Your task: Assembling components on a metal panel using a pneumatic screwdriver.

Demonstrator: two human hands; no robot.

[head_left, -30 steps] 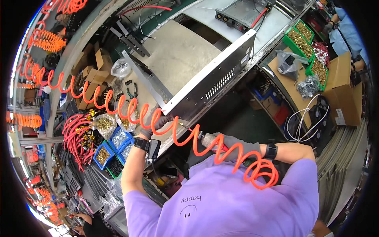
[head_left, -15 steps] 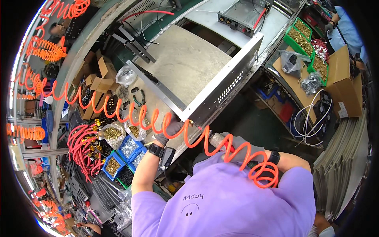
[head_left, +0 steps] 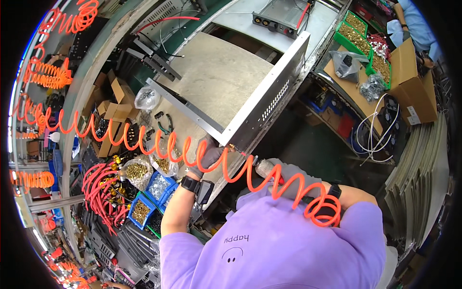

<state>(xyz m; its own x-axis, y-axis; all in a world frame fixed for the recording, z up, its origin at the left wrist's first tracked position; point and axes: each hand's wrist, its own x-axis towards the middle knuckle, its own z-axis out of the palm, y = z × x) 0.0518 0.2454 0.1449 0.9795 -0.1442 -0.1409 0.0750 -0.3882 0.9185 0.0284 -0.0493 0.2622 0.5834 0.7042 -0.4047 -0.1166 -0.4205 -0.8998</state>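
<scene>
An angled metal panel [head_left: 269, 98] with vent slots stands on edge on the workbench, joined at its near corner to a dark, light-edged panel [head_left: 187, 108]. My gloved left hand [head_left: 210, 155] is closed at that near corner, its fingertips partly hidden behind the coiled hose. Closed in my gloved right hand [head_left: 288, 174] is a power screwdriver [head_left: 263, 167], pointing at a small brass-coloured part [head_left: 232, 147] at the corner. An orange coiled air hose [head_left: 185, 154] crosses in front of both hands. The screwdriver's tip is too small to make out.
Left of the bench are blue bins [head_left: 141, 212] of small hardware, bags of brass fittings [head_left: 136, 172], red hoses [head_left: 98, 190] and pliers [head_left: 166, 124]. A grey metal unit [head_left: 276, 20] sits at the far end. Green bins [head_left: 353, 41] and a cardboard box [head_left: 411, 84] stand right, near another person [head_left: 418, 24].
The whole view has shifted slightly, so the bench and panel appear a little further left. Both hands stay at the panel's corner. The other person at the far right has moved an arm.
</scene>
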